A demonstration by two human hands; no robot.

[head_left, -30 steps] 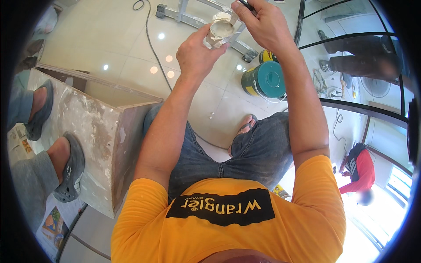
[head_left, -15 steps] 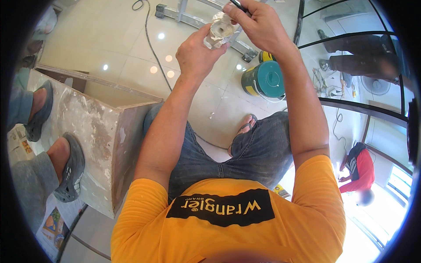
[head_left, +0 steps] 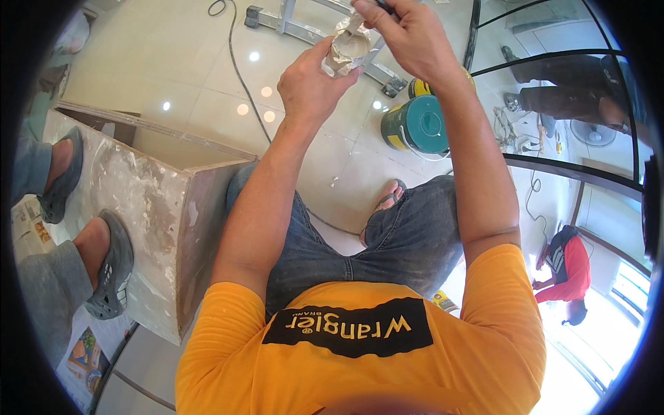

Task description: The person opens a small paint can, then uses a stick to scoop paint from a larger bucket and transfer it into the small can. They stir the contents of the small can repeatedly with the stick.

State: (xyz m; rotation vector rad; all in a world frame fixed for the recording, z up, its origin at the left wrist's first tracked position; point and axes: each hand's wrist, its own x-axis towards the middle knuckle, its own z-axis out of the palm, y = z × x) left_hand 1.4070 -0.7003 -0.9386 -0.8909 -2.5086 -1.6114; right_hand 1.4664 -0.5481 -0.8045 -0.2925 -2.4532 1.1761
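Note:
My left hand (head_left: 312,81) is wrapped round a small cup (head_left: 339,65) with a crumpled, silvery-white outside, smeared with a pale paste. Its mouth faces up, and grey-white paste shows inside. Over the cup's far rim, my right hand (head_left: 415,40) grips a dark-handled putty knife (head_left: 355,23). The blade reaches down into the cup's mouth; its tip is hard to make out. Most of the handle is hidden in my right fingers.
A green lidded bucket (head_left: 425,124) stands by my right forearm. Ahead lies a metal ladder's foot (head_left: 311,31); a black cable (head_left: 240,79) crosses the tiles. At left, another person's shoes (head_left: 111,266) rest on a stained wooden box (head_left: 149,214). Black-framed glass (head_left: 546,62) is at right.
My right hand has shifted slightly and tilted the putty knife, so its blade now shows in the cup's mouth. My left hand holds the cup in the same place.

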